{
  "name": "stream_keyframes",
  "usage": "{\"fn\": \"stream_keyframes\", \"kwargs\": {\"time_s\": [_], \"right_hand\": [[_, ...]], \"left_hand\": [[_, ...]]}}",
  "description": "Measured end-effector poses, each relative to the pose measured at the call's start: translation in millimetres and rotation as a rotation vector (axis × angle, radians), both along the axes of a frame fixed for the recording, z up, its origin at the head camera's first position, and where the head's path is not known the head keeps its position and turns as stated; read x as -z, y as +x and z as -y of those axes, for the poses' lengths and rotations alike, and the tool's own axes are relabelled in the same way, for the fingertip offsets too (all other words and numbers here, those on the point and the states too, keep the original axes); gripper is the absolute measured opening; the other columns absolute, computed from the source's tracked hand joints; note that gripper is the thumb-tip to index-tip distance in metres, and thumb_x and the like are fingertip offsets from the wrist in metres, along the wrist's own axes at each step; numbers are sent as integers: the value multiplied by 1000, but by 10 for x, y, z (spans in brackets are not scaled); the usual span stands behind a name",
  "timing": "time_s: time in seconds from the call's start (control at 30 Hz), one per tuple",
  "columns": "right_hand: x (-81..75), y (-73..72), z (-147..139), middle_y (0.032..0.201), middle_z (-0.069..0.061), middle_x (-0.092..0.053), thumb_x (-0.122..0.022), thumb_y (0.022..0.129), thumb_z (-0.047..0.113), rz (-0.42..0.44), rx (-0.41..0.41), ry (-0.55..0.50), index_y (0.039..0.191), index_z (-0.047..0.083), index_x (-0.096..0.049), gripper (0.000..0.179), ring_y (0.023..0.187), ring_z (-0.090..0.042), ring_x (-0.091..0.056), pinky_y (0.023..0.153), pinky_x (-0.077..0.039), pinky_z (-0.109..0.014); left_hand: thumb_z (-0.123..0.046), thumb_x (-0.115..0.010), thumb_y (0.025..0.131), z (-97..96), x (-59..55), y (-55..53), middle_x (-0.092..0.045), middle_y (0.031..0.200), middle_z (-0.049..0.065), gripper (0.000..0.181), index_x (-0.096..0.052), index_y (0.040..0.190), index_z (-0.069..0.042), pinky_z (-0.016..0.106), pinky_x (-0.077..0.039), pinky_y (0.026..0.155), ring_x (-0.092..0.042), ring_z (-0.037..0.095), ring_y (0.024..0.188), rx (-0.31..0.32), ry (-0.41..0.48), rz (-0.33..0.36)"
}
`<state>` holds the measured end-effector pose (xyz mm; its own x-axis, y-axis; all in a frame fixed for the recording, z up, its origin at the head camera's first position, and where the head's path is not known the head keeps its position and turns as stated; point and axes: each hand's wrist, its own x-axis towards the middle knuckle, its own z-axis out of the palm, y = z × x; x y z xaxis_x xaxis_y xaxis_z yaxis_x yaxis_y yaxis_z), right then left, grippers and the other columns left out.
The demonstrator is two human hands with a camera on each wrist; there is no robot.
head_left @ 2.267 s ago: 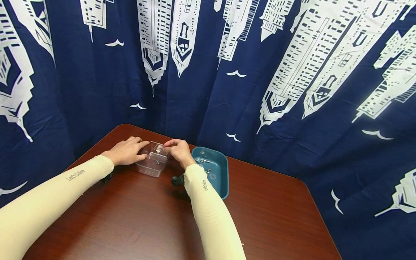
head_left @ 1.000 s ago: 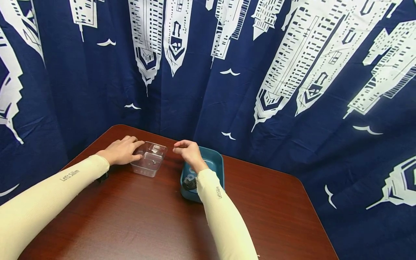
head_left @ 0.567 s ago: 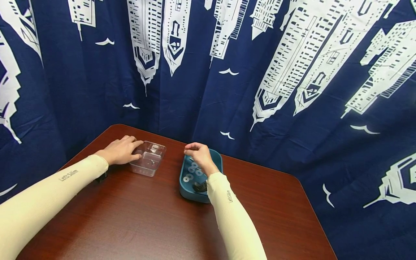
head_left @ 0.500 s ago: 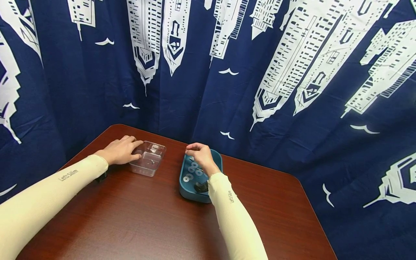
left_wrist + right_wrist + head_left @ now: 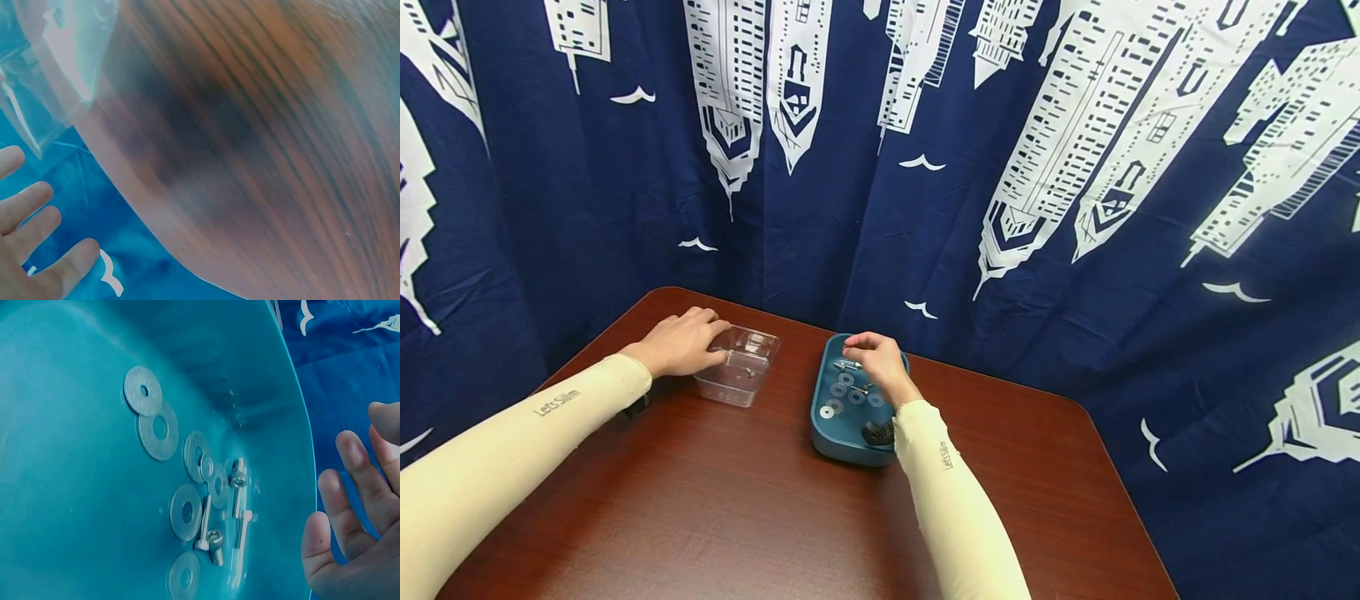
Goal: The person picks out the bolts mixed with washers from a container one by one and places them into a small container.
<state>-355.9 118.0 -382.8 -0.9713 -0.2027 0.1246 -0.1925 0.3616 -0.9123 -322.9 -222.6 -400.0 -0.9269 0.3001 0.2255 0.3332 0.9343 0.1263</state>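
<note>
My left hand [image 5: 683,343] rests at the left side of a clear plastic container [image 5: 724,393], its fingers spread in the left wrist view. A small screw [image 5: 750,372] lies in the container's nearer compartment. My right hand [image 5: 880,363] hovers over the far end of a blue tray [image 5: 850,450], fingers loosely bent, and I see nothing between them. Inside the tray lie several flat washers [image 5: 185,512]. Several bolts [image 5: 240,487] lie beside them near the tray's far wall. The right hand partly hides the tray's right side in the head view.
Both the container and the tray stand on a brown wooden table [image 5: 715,500], close to its back edge. Behind it hangs a dark blue curtain [image 5: 820,250] with white building prints. A black wrist camera [image 5: 878,432] sits under the right sleeve, over the tray.
My right hand has moved from the clear container rightward to above the blue tray, uncovering the washers and bolts. The left hand stays by the container. The head view has shifted slightly.
</note>
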Motion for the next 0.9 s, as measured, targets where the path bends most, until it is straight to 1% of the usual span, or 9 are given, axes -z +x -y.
{"fn": "stream_keyframes", "kwargs": {"time_s": [0.1, 0.17, 0.23, 0.33, 0.43, 0.57, 0.77, 0.9], "right_hand": [[-2, -7, -34, 97, -7, -73, -72, 88, 7, 2, 9, 0, 106, -2, -73, 19, 95, -24, -67, 97, -51, -48], [4, -20, -55, 97, -7, -74, -73, 88, 7, -3, 15, 9, 106, -2, -73, 20, 96, -26, -67, 93, -53, -42], [7, -32, -70, 98, -8, -74, -72, 88, 7, -4, 20, 12, 106, -2, -73, 20, 95, -25, -67, 91, -53, -39], [12, -49, -93, 99, -7, -74, -73, 88, 9, -2, 31, 21, 105, 0, -74, 19, 93, -20, -66, 92, -53, -39], [11, -56, -118, 96, -5, -74, -74, 87, 10, 0, 47, 30, 104, 3, -75, 18, 91, -18, -65, 94, -51, -42], [4, -57, -155, 96, -5, -74, -73, 87, 9, 0, 51, 27, 106, 0, -74, 21, 92, -18, -64, 96, -51, -43], [20, -52, -193, 97, -6, -73, -73, 87, 9, 17, 74, 22, 104, 1, -74, 18, 95, -22, -64, 99, -50, -47], [47, -63, -218, 96, -6, -74, -73, 88, 10, 11, 87, 24, 104, 2, -75, 18, 94, -21, -66, 98, -51, -45]], "left_hand": [[-35, -68, 89, -61, -28, -3, -59, 129, 20, 55, -62, 133, -3, 59, -47, 97, -50, 37, 124, 17, 5, -22], [-35, -67, 89, -109, -48, -10, -59, 129, 19, 54, -62, 133, -4, 59, -47, 96, -51, 37, 123, 30, 6, -29], [-36, -67, 89, -166, -78, -8, -59, 129, 19, 54, -62, 133, -4, 59, -47, 97, -51, 36, 124, 42, 8, -36], [-35, -66, 90, -252, -117, -9, -59, 131, 19, 53, -62, 133, -3, 60, -46, 98, -50, 37, 126, 63, 13, -47], [-34, -65, 90, -333, -142, -17, -58, 134, 19, 53, -62, 133, -4, 59, -46, 100, -50, 37, 129, 81, 15, -54], [-36, -66, 92, -436, -172, -31, -58, 133, 17, 52, -63, 134, -5, 57, -47, 99, -51, 35, 127, 95, 20, -54], [-38, -66, 93, -590, -202, -46, -60, 130, 14, 51, -64, 133, -6, 53, -49, 97, -53, 32, 123, 118, 24, -65], [-39, -64, 93, -704, -212, -56, -59, 130, 13, 52, -63, 134, -7, 51, -49, 97, -52, 31, 123, 131, 32, -58]]}}
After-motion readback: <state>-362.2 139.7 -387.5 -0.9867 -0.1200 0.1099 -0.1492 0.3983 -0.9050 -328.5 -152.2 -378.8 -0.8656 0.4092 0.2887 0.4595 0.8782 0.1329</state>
